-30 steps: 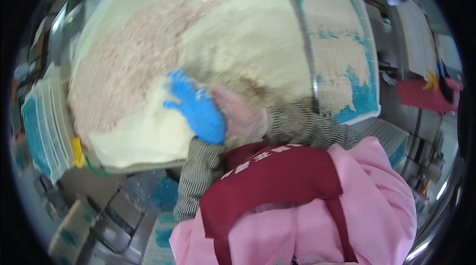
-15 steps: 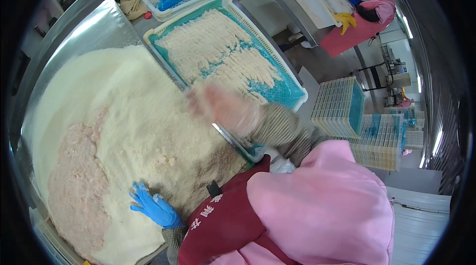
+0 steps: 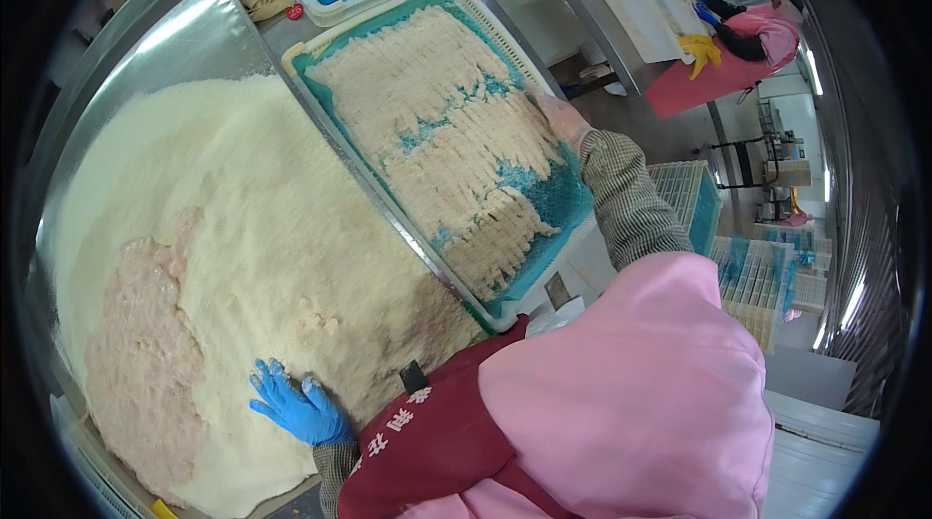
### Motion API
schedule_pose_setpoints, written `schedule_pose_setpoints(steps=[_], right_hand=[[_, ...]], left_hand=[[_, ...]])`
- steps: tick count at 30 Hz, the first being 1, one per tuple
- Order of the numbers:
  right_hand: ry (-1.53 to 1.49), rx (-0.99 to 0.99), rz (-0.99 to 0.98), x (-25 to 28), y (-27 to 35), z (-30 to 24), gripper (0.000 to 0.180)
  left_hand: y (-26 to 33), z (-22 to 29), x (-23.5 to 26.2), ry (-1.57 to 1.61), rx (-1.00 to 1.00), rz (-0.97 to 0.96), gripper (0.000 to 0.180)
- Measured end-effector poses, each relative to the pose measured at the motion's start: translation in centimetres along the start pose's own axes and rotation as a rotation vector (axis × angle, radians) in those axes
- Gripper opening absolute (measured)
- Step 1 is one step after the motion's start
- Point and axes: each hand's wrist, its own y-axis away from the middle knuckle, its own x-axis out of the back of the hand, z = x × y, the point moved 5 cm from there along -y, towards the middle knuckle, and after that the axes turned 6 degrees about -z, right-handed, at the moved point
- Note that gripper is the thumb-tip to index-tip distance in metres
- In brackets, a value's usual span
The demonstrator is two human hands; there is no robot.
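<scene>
A blue-gloved left hand (image 3: 296,409) is being pressed flat, fingers spread, holding nothing, on a wide heap of pale breadcrumbs (image 3: 243,218) — pinkish raw meat (image 3: 141,364) lying beside it. A clear-gloved right hand (image 3: 561,118) is being rested on the breaded strips (image 3: 456,131) in a white slatted tray with blue liner (image 3: 563,199) — grip cannot be told.

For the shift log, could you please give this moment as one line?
left hand: flat on breadcrumb bed | right hand: on far edge of breaded-strip tray | raw meat pile: left of the gloved hand
</scene>
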Motion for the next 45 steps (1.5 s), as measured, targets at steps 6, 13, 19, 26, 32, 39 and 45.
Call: schedule_pose_setpoints(steps=[6,13,19,26,32,39,45], right_hand=[[0.721,0.243,0.131,0.3,1.0,9.1,0.043],[-0.351,0.226,0.012,-11.0,14.2,-12.6,0.046],[-0.443,0.404,-0.392,-21.6,22.6,-21.3,0.040],[-0.434,0.524,-0.676,-28.1,26.7,-25.5,0.039],[-0.417,0.476,-0.782,-29.6,27.1,-26.0,0.037],[-0.508,0.222,-1.076,-36.2,26.9,-25.7,0.050],[-0.201,0.152,-1.120,-39.5,26.7,-27.0,0.052]], left_hand=[[-0.2,-0.5,0.7,0.113,-0.089,0.055,0.054],[-3.5,-9.1,11.0,0.103,0.186,0.371,0.045],[-8.7,-11.8,13.5,0.045,0.350,0.448,0.037],[-12.8,-11.7,16.5,0.018,0.545,-0.040,0.028],[-2.6,-8.4,9.4,0.343,-0.170,0.033,0.034],[3.6,-9.8,6.5,0.608,0.187,0.050,0.048],[-0.1,-4.5,6.6,0.847,0.153,-0.021,0.041]])
